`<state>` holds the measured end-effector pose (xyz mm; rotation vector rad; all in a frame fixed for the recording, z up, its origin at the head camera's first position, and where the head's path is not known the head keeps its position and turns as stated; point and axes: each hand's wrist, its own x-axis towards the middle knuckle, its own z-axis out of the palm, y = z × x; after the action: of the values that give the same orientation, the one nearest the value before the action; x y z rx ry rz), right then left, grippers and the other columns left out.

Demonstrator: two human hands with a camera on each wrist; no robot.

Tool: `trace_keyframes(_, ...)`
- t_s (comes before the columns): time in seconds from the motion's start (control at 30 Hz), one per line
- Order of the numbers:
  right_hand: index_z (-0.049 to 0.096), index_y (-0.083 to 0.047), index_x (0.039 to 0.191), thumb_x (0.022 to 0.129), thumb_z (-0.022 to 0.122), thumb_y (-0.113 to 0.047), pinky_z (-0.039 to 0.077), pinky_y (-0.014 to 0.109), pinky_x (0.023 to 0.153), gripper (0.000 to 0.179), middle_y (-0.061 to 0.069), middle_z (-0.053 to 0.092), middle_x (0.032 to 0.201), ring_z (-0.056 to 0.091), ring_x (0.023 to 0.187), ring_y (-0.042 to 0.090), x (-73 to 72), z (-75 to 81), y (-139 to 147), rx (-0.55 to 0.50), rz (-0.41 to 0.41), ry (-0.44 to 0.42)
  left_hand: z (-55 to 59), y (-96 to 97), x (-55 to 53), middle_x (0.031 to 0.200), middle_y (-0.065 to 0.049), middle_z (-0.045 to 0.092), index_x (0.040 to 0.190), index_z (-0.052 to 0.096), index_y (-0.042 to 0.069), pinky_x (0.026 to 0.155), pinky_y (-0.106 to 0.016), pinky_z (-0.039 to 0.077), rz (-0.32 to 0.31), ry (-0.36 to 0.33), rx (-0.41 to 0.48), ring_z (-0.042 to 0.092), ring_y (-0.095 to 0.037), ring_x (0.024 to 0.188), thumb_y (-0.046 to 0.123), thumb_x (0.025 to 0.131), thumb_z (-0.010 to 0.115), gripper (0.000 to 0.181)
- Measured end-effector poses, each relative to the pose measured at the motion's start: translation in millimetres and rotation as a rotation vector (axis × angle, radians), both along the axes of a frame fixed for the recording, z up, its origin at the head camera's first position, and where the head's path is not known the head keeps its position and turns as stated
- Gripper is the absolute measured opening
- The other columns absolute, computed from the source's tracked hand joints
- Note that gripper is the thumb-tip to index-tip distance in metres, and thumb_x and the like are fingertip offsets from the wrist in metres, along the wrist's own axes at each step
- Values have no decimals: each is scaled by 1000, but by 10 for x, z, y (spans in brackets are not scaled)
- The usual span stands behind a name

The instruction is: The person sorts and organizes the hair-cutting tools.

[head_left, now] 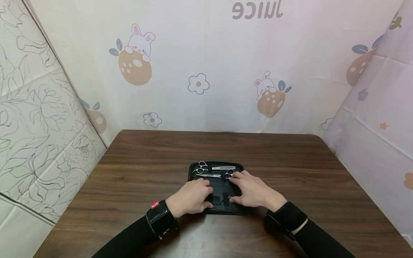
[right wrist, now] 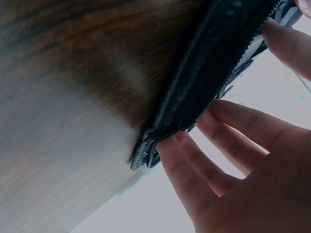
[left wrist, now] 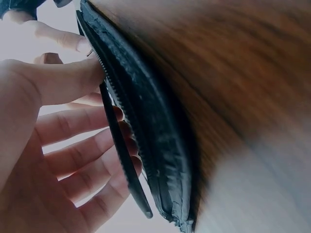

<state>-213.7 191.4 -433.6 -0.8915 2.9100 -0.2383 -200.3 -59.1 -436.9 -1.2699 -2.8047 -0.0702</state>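
A black zippered scissors case (head_left: pixel 217 212) lies open on the table, with two pairs of silver scissors (head_left: pixel 208 176) (head_left: pixel 223 168) in its upper part. My left hand (head_left: pixel 192 197) is over its left side. In the left wrist view, thumb and fingers hold a thin black strip (left wrist: pixel 127 165) just above the toothed zipper edge; whether it is a loose piece or a flap of the case I cannot tell. My right hand (head_left: pixel 255 190) lies on the case's right side, its fingertips (right wrist: pixel 170 150) touching the zipper edge. Both hands hide parts of the case.
The brown wooden table (head_left: pixel 155 154) extends on all sides of the case. Behind it hangs a white curtain (head_left: pixel 226 104) printed with rabbits and flowers; a flower-patterned panel (head_left: pixel 42 107) stands at the left.
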Motion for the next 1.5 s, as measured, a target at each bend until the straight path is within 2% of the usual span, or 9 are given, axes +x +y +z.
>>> trace_keyframes(0.23,66,-1,133,87,78,-44,52,46,91,64,10,59,133,54,119,27,0,21,-22,4,7,3,29,14,18,86,7,54,100,75,15,69,-28,48,10,-9,2,51,-11,80,42,87,80,30)
trace_keyframes(0.43,65,-1,135,88,77,-44,52,47,91,65,10,58,134,53,119,27,6,24,-19,15,2,-13,4,-4,19,86,6,53,101,74,15,70,-28,49,8,-20,18,52,-12,81,42,88,79,30)
trace_keyframes(0.67,64,-2,135,88,77,-44,52,45,91,65,9,58,134,53,118,26,4,8,-5,14,-2,-19,-39,-139,20,90,6,53,108,73,15,73,-28,50,20,-69,52,52,-11,83,41,88,79,33)
trace_keyframes(0.87,64,-1,135,88,77,-43,52,45,90,65,10,58,134,53,118,26,9,8,-1,9,10,-10,3,-279,18,94,3,58,110,73,12,75,-29,51,18,-94,49,54,-11,84,36,88,80,33)
trace_keyframes(1.03,64,0,135,88,77,-42,52,45,89,64,10,58,134,53,117,27,16,15,9,12,20,1,18,-348,7,91,5,55,108,72,12,72,-28,50,17,-110,46,50,-9,81,33,87,81,31)
trace_keyframes(1.5,63,0,136,89,77,-42,52,45,90,64,10,58,135,53,119,27,15,5,13,16,23,3,18,-323,0,88,7,52,103,72,12,70,-26,48,12,-112,56,48,-9,79,31,88,80,26)
